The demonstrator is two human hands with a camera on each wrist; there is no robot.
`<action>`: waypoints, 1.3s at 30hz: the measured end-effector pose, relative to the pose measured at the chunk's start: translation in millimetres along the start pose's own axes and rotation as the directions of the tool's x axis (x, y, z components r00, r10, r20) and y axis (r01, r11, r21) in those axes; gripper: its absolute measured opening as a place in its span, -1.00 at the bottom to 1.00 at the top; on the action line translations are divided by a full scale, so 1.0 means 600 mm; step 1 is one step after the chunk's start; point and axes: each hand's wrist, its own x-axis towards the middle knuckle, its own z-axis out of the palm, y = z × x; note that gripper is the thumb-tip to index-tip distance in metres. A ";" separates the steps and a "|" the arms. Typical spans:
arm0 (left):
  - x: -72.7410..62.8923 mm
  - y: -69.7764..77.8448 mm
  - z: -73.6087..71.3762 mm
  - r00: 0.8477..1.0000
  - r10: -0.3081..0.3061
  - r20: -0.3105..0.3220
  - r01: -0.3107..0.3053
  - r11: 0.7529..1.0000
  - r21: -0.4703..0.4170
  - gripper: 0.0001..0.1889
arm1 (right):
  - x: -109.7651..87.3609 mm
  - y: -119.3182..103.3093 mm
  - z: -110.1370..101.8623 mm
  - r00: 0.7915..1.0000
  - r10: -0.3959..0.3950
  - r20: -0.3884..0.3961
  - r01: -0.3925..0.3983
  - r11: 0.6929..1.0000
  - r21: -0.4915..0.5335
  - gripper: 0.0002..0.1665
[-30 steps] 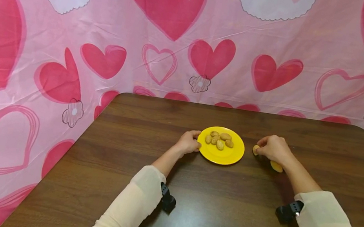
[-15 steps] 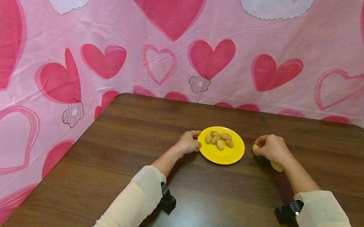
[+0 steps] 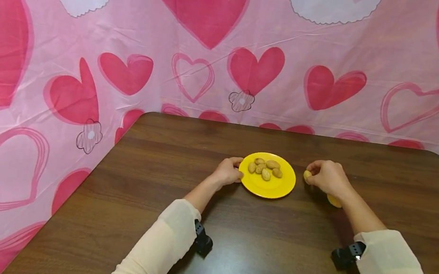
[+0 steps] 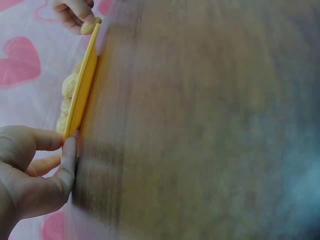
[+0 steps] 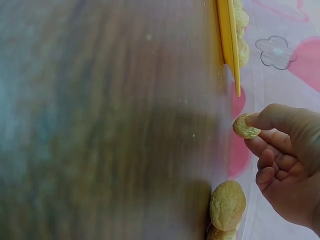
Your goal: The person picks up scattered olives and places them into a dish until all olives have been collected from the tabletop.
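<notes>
A yellow plate (image 3: 264, 190) bears several small tan potatoes (image 3: 266, 175), bunched toward its far side. My left hand (image 3: 228, 172) pinches the plate's left rim between thumb and fingers, seen closely in the left wrist view. Just right of the plate, my right hand (image 3: 331, 178) holds one small potato (image 5: 245, 127) between thumb and fingertips. That potato is apart from the plate's rim in the right wrist view. Under and behind the right hand, another potato (image 5: 228, 205) lies on the table, partly hidden by the wrist in the head view.
The dark wooden table (image 3: 272, 241) has rounded far corners. Pink cloth (image 3: 258, 28) with hearts hangs behind it and along the left side. A black wrist camera (image 3: 203, 242) is strapped to the left forearm, another camera (image 3: 344, 257) to the right.
My right hand has shifted slightly left toward the plate with the potato in its fingertips. The left hand and the plate stay in place.
</notes>
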 end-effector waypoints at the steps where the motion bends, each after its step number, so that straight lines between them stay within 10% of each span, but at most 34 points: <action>1: 0.000 0.000 0.000 1.000 -0.001 0.000 0.001 1.000 0.000 -0.43 | 0.000 -0.002 0.000 1.000 -0.001 -0.005 0.001 1.000 0.001 -0.71; 39: -0.003 0.002 0.000 1.000 0.001 -0.008 -0.001 0.999 0.038 -0.44 | 0.016 -0.045 0.026 0.996 -0.090 -0.019 0.091 0.994 0.064 -0.68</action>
